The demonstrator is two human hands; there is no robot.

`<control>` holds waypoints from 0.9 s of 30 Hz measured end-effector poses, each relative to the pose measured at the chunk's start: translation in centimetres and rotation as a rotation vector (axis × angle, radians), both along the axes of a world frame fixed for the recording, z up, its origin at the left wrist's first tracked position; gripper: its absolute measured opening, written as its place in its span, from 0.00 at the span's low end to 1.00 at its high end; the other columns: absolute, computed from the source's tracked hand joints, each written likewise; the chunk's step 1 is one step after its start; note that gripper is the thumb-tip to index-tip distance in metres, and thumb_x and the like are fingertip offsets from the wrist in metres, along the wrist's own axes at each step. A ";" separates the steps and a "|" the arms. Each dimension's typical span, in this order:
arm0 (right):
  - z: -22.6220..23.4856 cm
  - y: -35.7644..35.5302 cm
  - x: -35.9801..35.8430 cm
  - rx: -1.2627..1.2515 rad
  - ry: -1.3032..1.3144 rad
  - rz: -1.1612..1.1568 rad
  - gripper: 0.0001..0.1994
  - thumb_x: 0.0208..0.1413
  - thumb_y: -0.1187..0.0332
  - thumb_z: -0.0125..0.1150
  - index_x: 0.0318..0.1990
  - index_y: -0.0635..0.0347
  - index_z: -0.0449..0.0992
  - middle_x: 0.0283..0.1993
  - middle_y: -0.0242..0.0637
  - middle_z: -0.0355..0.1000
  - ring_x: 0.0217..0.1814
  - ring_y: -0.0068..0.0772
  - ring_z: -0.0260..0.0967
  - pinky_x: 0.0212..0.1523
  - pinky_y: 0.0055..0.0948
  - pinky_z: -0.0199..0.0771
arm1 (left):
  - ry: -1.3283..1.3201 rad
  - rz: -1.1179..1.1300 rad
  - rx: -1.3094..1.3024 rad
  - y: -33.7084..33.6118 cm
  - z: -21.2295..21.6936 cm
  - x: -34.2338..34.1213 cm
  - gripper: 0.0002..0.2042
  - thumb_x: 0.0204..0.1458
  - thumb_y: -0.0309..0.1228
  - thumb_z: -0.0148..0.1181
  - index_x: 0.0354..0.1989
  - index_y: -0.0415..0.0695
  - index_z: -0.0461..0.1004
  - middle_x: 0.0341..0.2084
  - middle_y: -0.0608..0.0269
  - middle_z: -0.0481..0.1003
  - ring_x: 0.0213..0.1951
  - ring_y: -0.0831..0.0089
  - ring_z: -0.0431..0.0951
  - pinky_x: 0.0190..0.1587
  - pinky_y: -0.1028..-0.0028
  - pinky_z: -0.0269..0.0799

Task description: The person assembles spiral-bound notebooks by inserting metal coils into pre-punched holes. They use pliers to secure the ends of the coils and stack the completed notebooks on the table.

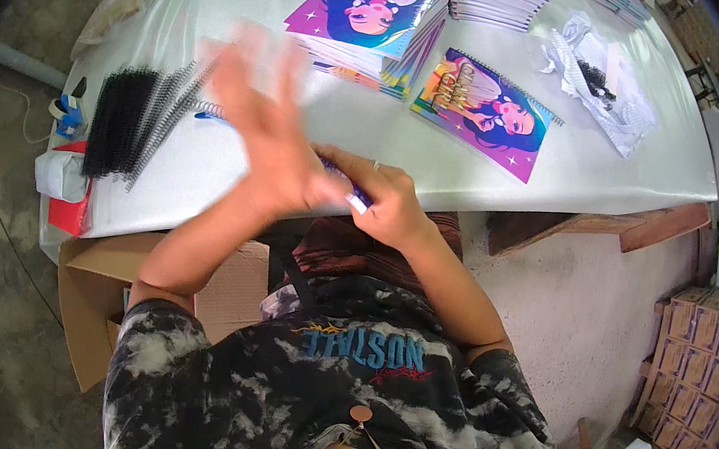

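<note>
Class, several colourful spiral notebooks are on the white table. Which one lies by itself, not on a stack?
The single notebook with the purple illustrated cover, lying flat and alone right of the big stack. The others sit piled on stacks.

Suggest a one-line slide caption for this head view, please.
Right hand grips a small purple object at the table edge; blurred left hand lifts beside black spiral coils and colourful notebooks.

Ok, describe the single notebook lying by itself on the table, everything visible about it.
The single notebook is a flat, closed, spiral-bound book with a glossy cover: a cartoon figure with dark blue hair on a purple and pink ground with small white sparkles. Its wire binding runs along the upper right edge. It lies tilted on the white table, right of the stacks, touched by neither hand.
</note>
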State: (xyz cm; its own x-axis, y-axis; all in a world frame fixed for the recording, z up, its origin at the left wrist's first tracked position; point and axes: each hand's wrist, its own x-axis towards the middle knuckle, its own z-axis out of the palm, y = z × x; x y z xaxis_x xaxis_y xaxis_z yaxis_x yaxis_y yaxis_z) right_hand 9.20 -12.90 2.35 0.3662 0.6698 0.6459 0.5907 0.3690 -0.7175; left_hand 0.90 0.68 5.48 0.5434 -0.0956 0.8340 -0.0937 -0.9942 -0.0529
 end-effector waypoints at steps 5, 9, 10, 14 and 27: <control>0.0 -0.3 1.1 -0.036 -0.084 0.010 0.22 0.41 0.77 0.59 0.49 0.61 0.71 0.44 0.43 0.73 0.43 0.42 0.73 0.43 0.32 0.72 | 0.129 -0.354 0.062 -0.5 -3.7 -2.4 0.47 0.42 0.67 0.45 0.59 0.36 0.49 0.52 0.46 0.59 0.52 0.51 0.61 0.50 0.48 0.58; 0.4 0.5 -0.3 0.062 -0.125 0.009 0.27 0.37 0.79 0.56 0.52 0.58 0.67 0.44 0.46 0.71 0.39 0.46 0.72 0.39 0.37 0.72 | 0.605 -0.422 -0.264 3.8 -4.3 -1.7 0.46 0.43 0.65 0.47 0.58 0.34 0.49 0.51 0.45 0.57 0.50 0.56 0.63 0.52 0.58 0.59; 0.2 0.2 0.5 -0.003 -0.071 0.020 0.23 0.44 0.70 0.61 0.51 0.62 0.68 0.45 0.47 0.72 0.42 0.45 0.73 0.41 0.33 0.72 | 0.534 -0.369 -0.239 2.4 -5.1 -1.5 0.47 0.43 0.66 0.47 0.59 0.33 0.47 0.53 0.41 0.54 0.52 0.52 0.60 0.54 0.55 0.54; 1.8 -0.9 -0.1 0.149 0.100 0.143 0.31 0.44 0.74 0.54 0.60 0.62 0.57 0.66 0.50 0.48 0.69 0.44 0.43 0.66 0.34 0.44 | 0.333 -0.406 -0.729 -5.6 -4.6 -2.8 0.51 0.47 0.62 0.44 0.62 0.29 0.28 0.60 0.25 0.30 0.62 0.32 0.32 0.60 0.44 0.28; 6.1 -5.2 4.2 -0.446 0.436 -0.044 0.12 0.52 0.66 0.58 0.26 0.69 0.72 0.24 0.37 0.71 0.25 0.23 0.66 0.27 0.26 0.64 | 0.483 -0.653 -1.895 -2.8 2.2 2.1 0.07 0.50 0.22 0.57 0.37 0.35 0.74 0.30 0.61 0.75 0.31 0.82 0.73 0.35 0.82 0.69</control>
State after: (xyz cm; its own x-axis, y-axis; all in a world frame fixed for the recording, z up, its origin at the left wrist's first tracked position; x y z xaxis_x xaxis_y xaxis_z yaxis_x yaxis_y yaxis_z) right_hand 13.35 -18.13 8.40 0.5666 0.8187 0.0930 0.2169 -0.0393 -0.9754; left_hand 3.03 -2.11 7.68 0.9525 0.2984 -0.0614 -0.0689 0.4075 0.9106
